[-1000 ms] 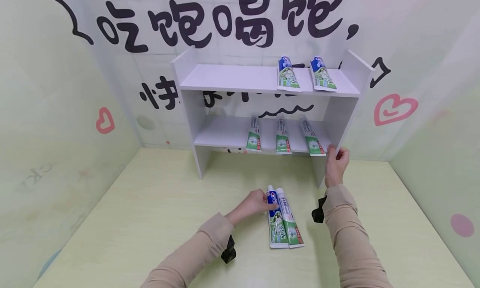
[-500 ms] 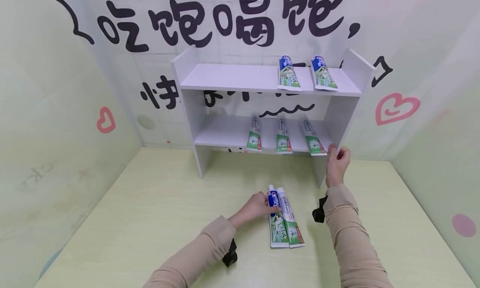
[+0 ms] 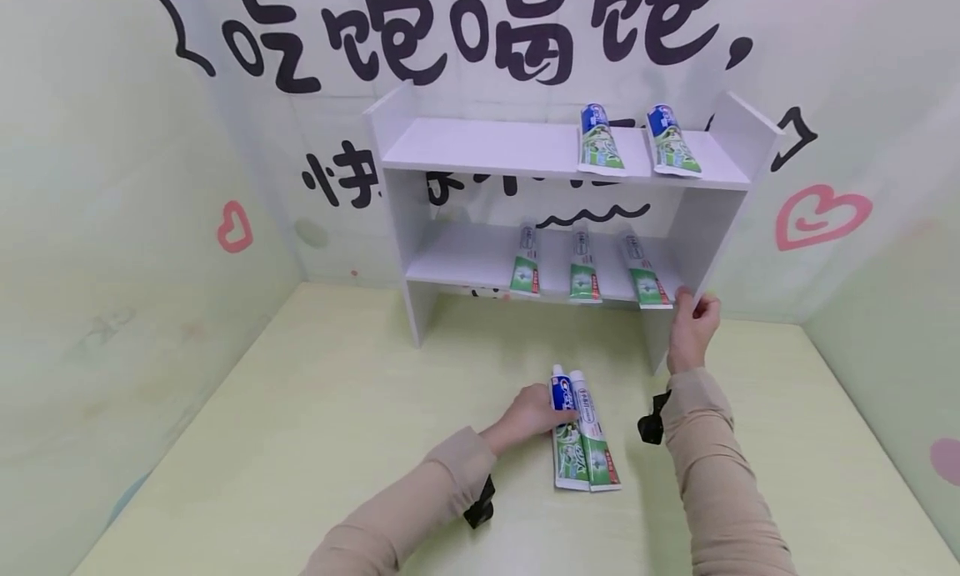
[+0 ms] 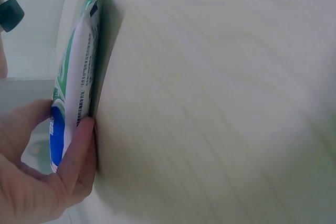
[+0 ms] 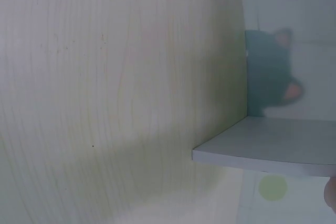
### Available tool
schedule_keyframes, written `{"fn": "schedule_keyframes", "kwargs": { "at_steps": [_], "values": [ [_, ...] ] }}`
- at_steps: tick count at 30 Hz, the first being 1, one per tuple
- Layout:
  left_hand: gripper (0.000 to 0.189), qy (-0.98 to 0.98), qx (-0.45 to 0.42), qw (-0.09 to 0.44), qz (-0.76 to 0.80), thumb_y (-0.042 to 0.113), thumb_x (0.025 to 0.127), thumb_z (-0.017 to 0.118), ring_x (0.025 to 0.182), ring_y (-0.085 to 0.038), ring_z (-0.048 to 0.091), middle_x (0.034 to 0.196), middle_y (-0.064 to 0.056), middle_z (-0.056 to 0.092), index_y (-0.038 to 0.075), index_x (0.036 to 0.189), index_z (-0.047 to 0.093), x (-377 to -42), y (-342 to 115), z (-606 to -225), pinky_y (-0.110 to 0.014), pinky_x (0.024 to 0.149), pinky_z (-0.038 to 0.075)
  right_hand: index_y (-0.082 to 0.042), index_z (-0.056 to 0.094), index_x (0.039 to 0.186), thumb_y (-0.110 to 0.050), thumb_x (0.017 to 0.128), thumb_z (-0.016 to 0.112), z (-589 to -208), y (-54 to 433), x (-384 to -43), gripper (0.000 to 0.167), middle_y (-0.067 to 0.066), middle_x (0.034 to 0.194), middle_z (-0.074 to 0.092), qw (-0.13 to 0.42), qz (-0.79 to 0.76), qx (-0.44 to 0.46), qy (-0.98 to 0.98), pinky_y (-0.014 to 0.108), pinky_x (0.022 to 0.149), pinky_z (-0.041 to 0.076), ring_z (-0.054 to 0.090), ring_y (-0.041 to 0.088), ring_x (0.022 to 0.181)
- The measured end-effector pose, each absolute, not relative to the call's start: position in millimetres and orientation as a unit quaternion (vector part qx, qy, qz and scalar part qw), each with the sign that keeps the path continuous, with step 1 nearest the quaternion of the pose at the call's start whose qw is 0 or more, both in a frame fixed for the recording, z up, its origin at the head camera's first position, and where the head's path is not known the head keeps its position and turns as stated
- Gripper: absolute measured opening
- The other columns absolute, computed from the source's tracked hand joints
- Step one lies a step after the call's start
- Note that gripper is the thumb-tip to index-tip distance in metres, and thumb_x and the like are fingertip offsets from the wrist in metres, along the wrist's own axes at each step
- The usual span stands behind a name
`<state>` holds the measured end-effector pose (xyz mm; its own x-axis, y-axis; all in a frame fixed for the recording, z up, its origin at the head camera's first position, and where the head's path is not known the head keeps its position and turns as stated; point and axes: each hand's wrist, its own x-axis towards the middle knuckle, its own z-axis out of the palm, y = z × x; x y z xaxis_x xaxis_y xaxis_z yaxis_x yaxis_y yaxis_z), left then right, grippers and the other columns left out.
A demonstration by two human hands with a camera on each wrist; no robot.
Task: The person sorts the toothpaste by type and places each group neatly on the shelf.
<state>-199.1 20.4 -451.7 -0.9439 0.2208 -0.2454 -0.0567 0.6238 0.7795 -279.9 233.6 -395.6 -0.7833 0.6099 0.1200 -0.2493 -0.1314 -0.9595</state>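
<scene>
On the table lie two toothpaste tubes side by side, caps toward the shelf. My left hand [image 3: 531,413] pinches the blue-and-green toothpaste tube [image 3: 572,463] near its cap end, thumb across its front. In the left wrist view that tube [image 4: 79,72] stands out between thumb and fingers, close over the table. Right beside it is the white-and-green toothpaste tube [image 3: 598,447]. My right hand [image 3: 692,330] grips the front edge of the white shelf's [image 3: 472,147] right side panel, at the middle board. Only a fingertip [image 5: 331,193] shows in the right wrist view.
Two blue-and-green tubes [image 3: 600,142] lie on the top board at the right. On the middle board are three white-and-green tubes [image 3: 583,267], their ends at or over the front edge. Printed walls [image 3: 840,126] enclose the table [image 3: 337,409] at back and sides.
The head view has shifted, so the scene sits further right in it. My left thumb reaches further across the blue-and-green tube. My right hand keeps its grip on the shelf panel.
</scene>
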Motion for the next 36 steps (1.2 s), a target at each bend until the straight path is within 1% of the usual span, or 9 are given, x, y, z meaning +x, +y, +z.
{"fn": "schedule_keyframes", "kwargs": {
  "at_steps": [5,8,12,16,23,32,36],
  "values": [
    [0.029,0.878,0.029,0.177,0.444,0.022,0.078,0.071,0.054,-0.013,0.059,0.072,-0.007,0.061,-0.001,0.091,0.059,-196.8,22.6,-447.7,-0.022,0.047,0.05,-0.02,0.038,0.081,-0.02,0.09,0.05,-395.4,233.8,-278.9,0.015,-0.005,0.083,0.039,0.281,0.739,-0.156,-0.592,0.016,0.066,0.031,0.037,0.005,0.077],
    [0.027,0.867,0.026,0.185,0.462,0.019,0.079,0.07,0.054,-0.014,0.061,0.073,-0.009,0.062,-0.002,0.091,0.058,-197.6,24.0,-445.7,-0.022,0.047,0.052,-0.02,0.039,0.081,-0.019,0.09,0.05,-393.6,235.6,-278.9,0.014,-0.005,0.083,0.039,0.287,0.739,-0.155,-0.589,0.016,0.066,0.031,0.037,0.005,0.077],
    [0.024,0.858,0.032,0.182,0.478,0.017,0.08,0.069,0.053,-0.014,0.062,0.072,-0.009,0.063,-0.002,0.089,0.058,-200.3,23.9,-447.9,-0.022,0.047,0.052,-0.02,0.039,0.081,-0.019,0.09,0.05,-391.2,237.3,-279.1,0.015,-0.005,0.082,0.039,0.297,0.738,-0.156,-0.586,0.017,0.066,0.031,0.037,0.005,0.077],
    [0.022,0.856,0.034,0.18,0.484,0.016,0.08,0.069,0.051,-0.014,0.061,0.069,-0.009,0.063,-0.002,0.087,0.058,-200.1,20.5,-452.0,-0.023,0.046,0.052,-0.019,0.038,0.081,-0.019,0.09,0.05,-393.1,236.1,-279.3,0.015,-0.005,0.082,0.039,0.292,0.737,-0.159,-0.588,0.017,0.066,0.031,0.037,0.006,0.077],
    [0.023,0.862,0.029,0.18,0.474,0.015,0.078,0.07,0.046,-0.015,0.059,0.064,-0.009,0.062,-0.003,0.081,0.057,-193.5,14.5,-453.5,-0.024,0.044,0.051,-0.019,0.038,0.078,-0.02,0.089,0.051,-396.2,232.9,-277.9,0.018,-0.005,0.079,0.038,0.293,0.734,-0.16,-0.591,0.017,0.063,0.031,0.036,0.006,0.074],
    [0.023,0.875,0.023,0.191,0.444,0.019,0.077,0.072,0.048,-0.014,0.059,0.064,-0.006,0.062,0.001,0.078,0.059,-189.6,6.7,-447.3,-0.022,0.043,0.049,-0.02,0.038,0.079,-0.019,0.089,0.051,-396.3,232.5,-278.3,0.017,-0.005,0.08,0.039,0.294,0.734,-0.156,-0.592,0.016,0.064,0.031,0.037,0.006,0.074],
    [0.026,0.88,0.019,0.186,0.437,0.022,0.076,0.073,0.052,-0.015,0.059,0.066,-0.006,0.062,0.001,0.079,0.058,-192.7,0.7,-437.5,-0.023,0.047,0.05,-0.019,0.038,0.078,-0.019,0.089,0.051,-397.0,232.7,-277.4,0.017,-0.005,0.079,0.038,0.296,0.736,-0.156,-0.589,0.016,0.063,0.031,0.036,0.006,0.074]
  ]
}}
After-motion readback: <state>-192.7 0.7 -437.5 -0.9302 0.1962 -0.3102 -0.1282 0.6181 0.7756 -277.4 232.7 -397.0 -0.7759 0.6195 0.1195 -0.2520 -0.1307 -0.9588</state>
